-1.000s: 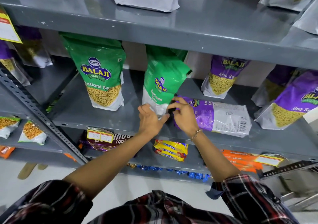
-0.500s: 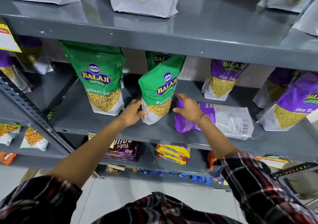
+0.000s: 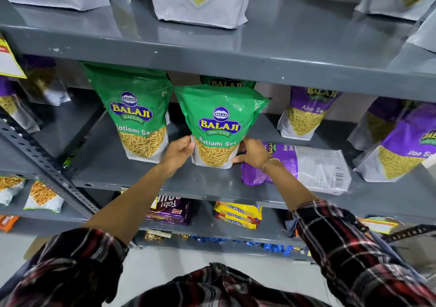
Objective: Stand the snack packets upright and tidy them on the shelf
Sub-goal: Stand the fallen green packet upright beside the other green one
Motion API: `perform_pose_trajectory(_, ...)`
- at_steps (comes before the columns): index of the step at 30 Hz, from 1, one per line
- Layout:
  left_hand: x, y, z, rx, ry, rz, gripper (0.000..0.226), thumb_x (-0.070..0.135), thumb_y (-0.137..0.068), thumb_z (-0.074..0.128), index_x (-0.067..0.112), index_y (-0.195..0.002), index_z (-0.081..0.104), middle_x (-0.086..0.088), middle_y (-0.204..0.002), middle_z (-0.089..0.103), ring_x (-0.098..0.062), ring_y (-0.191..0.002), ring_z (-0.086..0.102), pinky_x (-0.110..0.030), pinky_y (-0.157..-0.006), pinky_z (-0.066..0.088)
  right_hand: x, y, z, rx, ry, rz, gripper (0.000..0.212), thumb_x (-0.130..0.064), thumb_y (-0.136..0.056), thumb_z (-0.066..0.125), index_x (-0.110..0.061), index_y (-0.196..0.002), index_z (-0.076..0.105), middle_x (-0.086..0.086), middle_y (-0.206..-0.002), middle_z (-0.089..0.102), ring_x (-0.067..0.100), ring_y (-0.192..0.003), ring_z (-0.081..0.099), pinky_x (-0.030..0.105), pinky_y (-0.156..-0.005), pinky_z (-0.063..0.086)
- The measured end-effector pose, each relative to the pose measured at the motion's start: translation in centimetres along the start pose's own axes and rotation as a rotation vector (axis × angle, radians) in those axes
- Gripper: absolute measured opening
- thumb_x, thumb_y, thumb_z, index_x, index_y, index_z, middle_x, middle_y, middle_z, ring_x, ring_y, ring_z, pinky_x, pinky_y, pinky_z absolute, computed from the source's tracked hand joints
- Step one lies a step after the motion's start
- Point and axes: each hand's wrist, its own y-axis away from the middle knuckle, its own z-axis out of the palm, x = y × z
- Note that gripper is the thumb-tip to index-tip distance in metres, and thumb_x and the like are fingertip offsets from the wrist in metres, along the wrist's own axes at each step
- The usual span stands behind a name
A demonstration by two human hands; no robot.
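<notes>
A green Ratlami Sev packet (image 3: 219,122) stands upright at the middle of the grey shelf (image 3: 146,176), facing me. My left hand (image 3: 180,149) grips its lower left edge and my right hand (image 3: 251,152) grips its lower right edge. To its left stands a second green packet (image 3: 134,115), upright. Behind it, the top of a third green packet (image 3: 226,82) shows. A purple Aloo Sev packet (image 3: 306,167) lies flat on the shelf just right of my right hand.
Purple Aloo Sev packets stand at the back (image 3: 304,113) and at the right (image 3: 401,146). The upper shelf (image 3: 259,54) carries white packets. Biscuit packs (image 3: 238,214) lie on the lower shelf. A slotted metal upright (image 3: 47,167) runs down the left.
The middle green packet has turned from tilted and twisted to upright and facing me. My left hand closed on its left edge and my right hand moved from the purple packet to its right edge.
</notes>
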Motion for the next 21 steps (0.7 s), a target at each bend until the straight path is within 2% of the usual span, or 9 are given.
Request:
perform_pose_trajectory(5, 0.0, 0.0, 0.4, 0.018, -0.044, -0.019, 0.033, 0.014, -0.100, 0.041, 0.005, -0.130, 0.052, -0.007, -0.126, 0.061, -0.016, -0.116, 0.056, -0.003, -0.079, 0.046, 0.1, 0.7, 0.6, 0.028, -0.052, -0.004, 0.066, -0.009, -0.068, 0.079, -0.008, -0.125, 0.046, 0.015, -0.118, 0.065, 0.029, -0.106, 0.063, 0.026, -0.090, 0.045)
perform_pose_trajectory(7, 0.3, 0.4, 0.8, 0.082, -0.127, -0.015, 0.032, 0.015, -0.099, 0.042, 0.003, -0.126, 0.054, -0.011, -0.125, 0.063, -0.022, -0.116, 0.058, -0.009, -0.079, 0.047, -0.1, 0.9, 0.3, 0.013, -0.069, -0.008, 0.062, -0.006, -0.070, 0.077, -0.007, -0.125, 0.047, 0.016, -0.119, 0.065, 0.028, -0.107, 0.062, 0.024, -0.088, 0.044)
perform_pose_trajectory(10, -0.1, 2.0, 2.5, 0.455, -0.318, 0.046, 0.025, 0.016, -0.096, 0.048, -0.002, -0.108, 0.060, -0.020, -0.110, 0.065, -0.032, -0.103, 0.060, -0.033, -0.087, 0.047, 0.0, 1.6, -1.0, 0.044, -0.070, -0.031, 0.049, -0.005, -0.076, 0.072, -0.006, -0.121, 0.052, 0.015, -0.118, 0.065, 0.026, -0.107, 0.062, 0.024, -0.090, 0.042)
perform_pose_trajectory(12, 0.4, 4.8, 5.2, 0.611, -0.209, 0.078, 0.021, 0.024, -0.097, 0.047, 0.007, -0.091, 0.057, -0.013, -0.091, 0.062, -0.027, -0.086, 0.058, -0.033, -0.076, 0.043, 0.8, 2.4, -3.0, 0.105, -0.095, -0.040, 0.041, -0.005, -0.079, 0.068, -0.006, -0.119, 0.057, 0.014, -0.115, 0.066, 0.024, -0.105, 0.062, 0.023, -0.092, 0.043)
perform_pose_trajectory(13, 1.0, 6.2, 7.1, 0.584, -0.150, 0.068, 0.018, 0.027, -0.097, 0.046, 0.015, -0.088, 0.055, -0.006, -0.084, 0.060, -0.021, -0.079, 0.056, -0.031, -0.071, 0.041, 1.5, 2.8, -4.2, 0.129, -0.125, -0.029, 0.038, -0.005, -0.081, 0.067, -0.006, -0.118, 0.058, 0.015, -0.114, 0.067, 0.024, -0.104, 0.063, 0.024, -0.092, 0.045)
perform_pose_trajectory(15, 2.4, 8.1, 11.2, 0.376, -0.052, 0.025, 0.016, 0.026, -0.096, 0.048, 0.023, -0.082, 0.056, 0.002, -0.072, 0.059, -0.012, -0.066, 0.054, -0.029, -0.064, 0.043, 3.6, 3.9, -7.0, 0.168, -0.158, 0.018, 0.034, -0.004, -0.082, 0.065, -0.004, -0.116, 0.059, 0.018, -0.112, 0.067, 0.027, -0.102, 0.064, 0.023, -0.089, 0.047)
perform_pose_trajectory(17, 3.8, 8.7, 15.4, 0.079, 0.063, -0.057, 0.015, 0.015, -0.095, 0.050, 0.015, -0.084, 0.061, -0.001, -0.066, 0.059, -0.004, -0.054, 0.056, -0.024, -0.060, 0.046, 6.2, 5.0, -9.7, 0.204, -0.116, 0.083, 0.031, -0.004, -0.083, 0.065, -0.001, -0.114, 0.060, 0.020, -0.112, 0.066, 0.027, -0.100, 0.063, 0.014, -0.081, 0.044)
perform_pose_trajectory(19, 4.7, 9.1, 19.3, -0.271, 0.148, -0.212, 0.014, 0.006, -0.096, 0.047, 0.001, -0.094, 0.060, -0.012, -0.077, 0.063, 0.001, -0.052, 0.058, -0.017, -0.058, 0.047, 8.9, 5.9, -12.0, 0.215, -0.017, 0.165, 0.030, -0.013, -0.086, 0.062, -0.003, -0.114, 0.060, 0.018, -0.116, 0.065, 0.027, -0.104, 0.062, 0.017, -0.084, 0.042)
perform_pose_trajectory(21, 4.7, 9.5, 22.4, -0.555, 0.123, -0.356, 0.013, 0.013, -0.098, 0.044, 0.008, -0.104, 0.055, -0.022, -0.105, 0.065, -0.006, -0.069, 0.063, -0.015, -0.065, 0.048, 11.1, 6.6, -13.5, 0.146, 0.101, 0.231, 0.034, -0.029, -0.091, 0.056, -0.009, -0.118, 0.059, 0.015, -0.122, 0.063, 0.030, -0.113, 0.058, 0.029, -0.093, 0.043)
